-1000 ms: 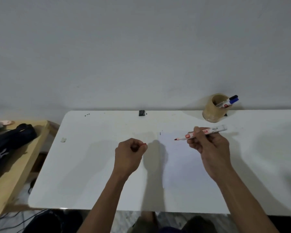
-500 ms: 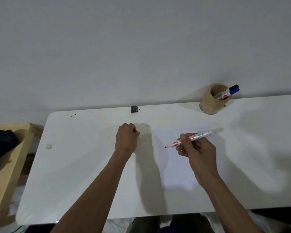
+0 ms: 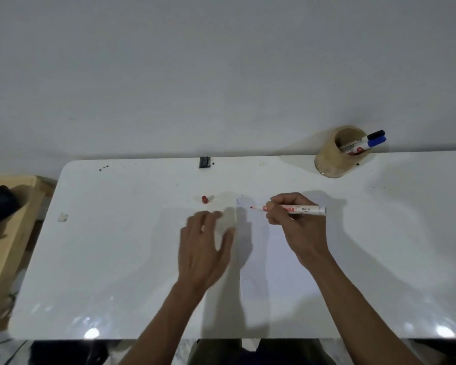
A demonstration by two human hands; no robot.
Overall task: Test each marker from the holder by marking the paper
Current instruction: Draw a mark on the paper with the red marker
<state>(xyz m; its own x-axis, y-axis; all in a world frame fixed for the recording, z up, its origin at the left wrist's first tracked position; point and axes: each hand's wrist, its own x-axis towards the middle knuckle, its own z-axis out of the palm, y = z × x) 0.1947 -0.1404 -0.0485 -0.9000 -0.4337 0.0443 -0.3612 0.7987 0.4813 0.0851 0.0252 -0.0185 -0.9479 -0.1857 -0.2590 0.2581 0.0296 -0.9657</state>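
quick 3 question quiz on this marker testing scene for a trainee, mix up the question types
1. True or false: the red marker in the right hand has its cap on.
2. Multiple choice: the red cap lies (a) in the holder, (b) on the table beyond the left hand, (c) on the paper.
3. Fill in: the holder has ___ markers in it.

Key: 1 false, its red tip is bare. 2 b. 3 two, one black-capped and one blue-capped.

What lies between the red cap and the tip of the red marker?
In the head view, a short dark mark on the paper lies between red cap and red marker.
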